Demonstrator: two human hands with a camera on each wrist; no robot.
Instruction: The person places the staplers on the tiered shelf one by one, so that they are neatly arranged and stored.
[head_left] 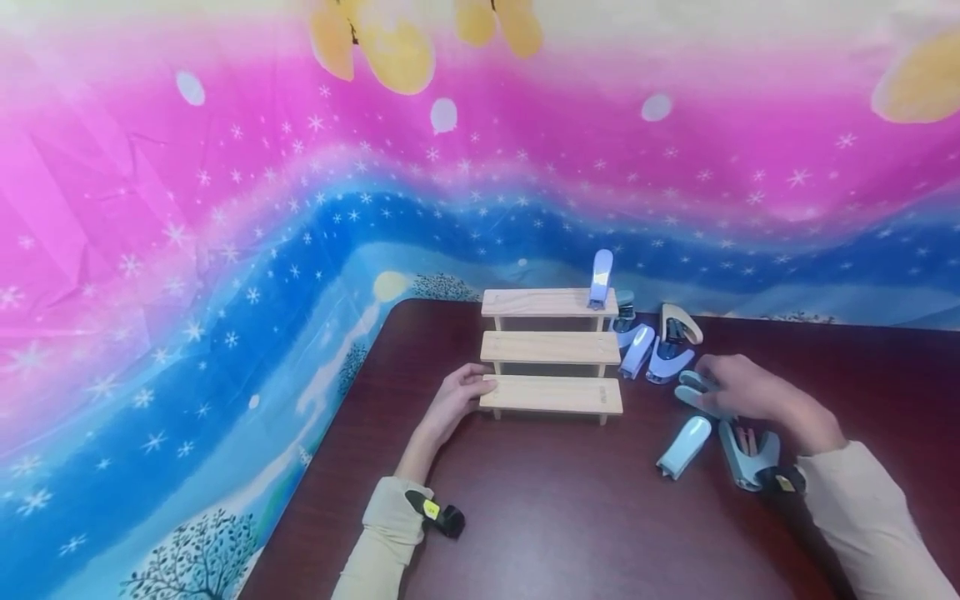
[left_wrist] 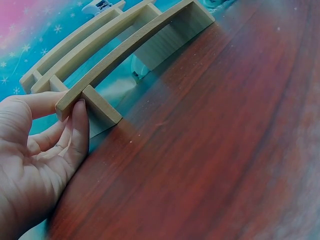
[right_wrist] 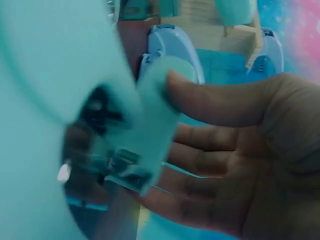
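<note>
My left hand (head_left: 452, 404) grips the left end of the lowest step of a three-step wooden stand (head_left: 551, 393). In the left wrist view the thumb and fingers (left_wrist: 79, 132) pinch that board's end. To the right of the stand, my right hand (head_left: 742, 387) holds a pale green stapler (head_left: 693, 392) low over the table. The right wrist view shows the thumb on one side of this stapler (right_wrist: 160, 130) and the fingers behind it. A lavender stapler (head_left: 600, 279) stands on the right end of the top step.
A light teal stapler (head_left: 684, 447) and a grey-green stapler (head_left: 750, 457) lie near my right wrist. Beside the stand are lavender staplers (head_left: 637, 352), a beige stapler (head_left: 681, 323) and a green stapler (head_left: 624, 307). A patterned cloth (head_left: 225, 208) hangs behind the dark red table (head_left: 570, 517).
</note>
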